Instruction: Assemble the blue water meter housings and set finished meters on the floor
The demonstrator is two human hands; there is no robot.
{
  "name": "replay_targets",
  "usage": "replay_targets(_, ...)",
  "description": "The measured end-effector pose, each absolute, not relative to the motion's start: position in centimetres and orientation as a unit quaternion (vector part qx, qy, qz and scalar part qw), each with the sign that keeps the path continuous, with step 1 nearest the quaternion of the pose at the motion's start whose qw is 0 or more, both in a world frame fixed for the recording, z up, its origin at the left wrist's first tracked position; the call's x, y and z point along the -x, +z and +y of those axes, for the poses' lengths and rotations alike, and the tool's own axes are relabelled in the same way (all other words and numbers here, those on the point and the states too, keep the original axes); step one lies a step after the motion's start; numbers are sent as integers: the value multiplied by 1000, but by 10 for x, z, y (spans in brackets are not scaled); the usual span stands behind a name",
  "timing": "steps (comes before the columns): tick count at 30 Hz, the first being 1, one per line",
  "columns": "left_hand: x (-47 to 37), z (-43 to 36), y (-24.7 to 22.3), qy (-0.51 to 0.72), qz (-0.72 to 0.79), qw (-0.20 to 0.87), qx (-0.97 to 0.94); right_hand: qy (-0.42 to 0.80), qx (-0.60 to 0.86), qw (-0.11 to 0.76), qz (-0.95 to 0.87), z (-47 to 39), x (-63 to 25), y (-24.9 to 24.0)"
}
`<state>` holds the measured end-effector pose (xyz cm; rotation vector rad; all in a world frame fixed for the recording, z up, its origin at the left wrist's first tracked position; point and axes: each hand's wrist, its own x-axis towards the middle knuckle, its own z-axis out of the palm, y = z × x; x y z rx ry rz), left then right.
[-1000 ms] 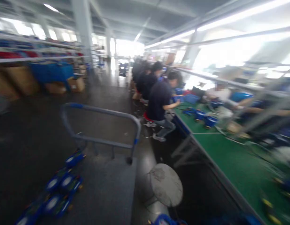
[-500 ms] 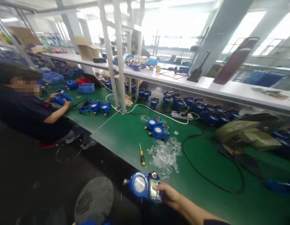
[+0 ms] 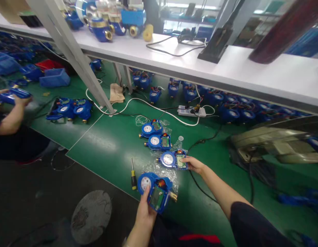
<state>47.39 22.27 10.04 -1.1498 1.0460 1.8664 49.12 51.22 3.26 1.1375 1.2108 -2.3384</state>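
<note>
My left hand (image 3: 145, 206) grips a blue water meter (image 3: 156, 198) near the table's front edge, thumb beside its round dial; its display and a brass fitting face up and right. My right hand (image 3: 195, 164) is closed on the display end of a second water meter (image 3: 168, 159), which is low over or on the green table; contact is hard to tell. Just behind it lie two more water meters (image 3: 155, 140), side by side. Crumpled clear plastic bags (image 3: 171, 174) spread partly under the held meters. A yellow and black screwdriver (image 3: 133, 178) lies to the left.
A white power strip (image 3: 191, 111) and a white cable run across the table's back. Rows of meters (image 3: 232, 113) stand under the white shelf (image 3: 138, 55). A metal post (image 3: 76, 65) rises at left, near a co-worker's hands (image 3: 21, 101). A round stool (image 3: 91, 216) stands below.
My right hand has carried its meter forward over the table beside the two lying there. My left hand has come into view holding another meter. The view has moved closer and turned down.
</note>
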Motion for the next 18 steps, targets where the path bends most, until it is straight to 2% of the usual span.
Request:
replay_targets(8,-476,283,70,728,385,344,450,-780,-374,212,455,547,-478,21)
replay_targets(18,-488,301,43,696,449,347,440,-655,-407,168,614,539,-492,35)
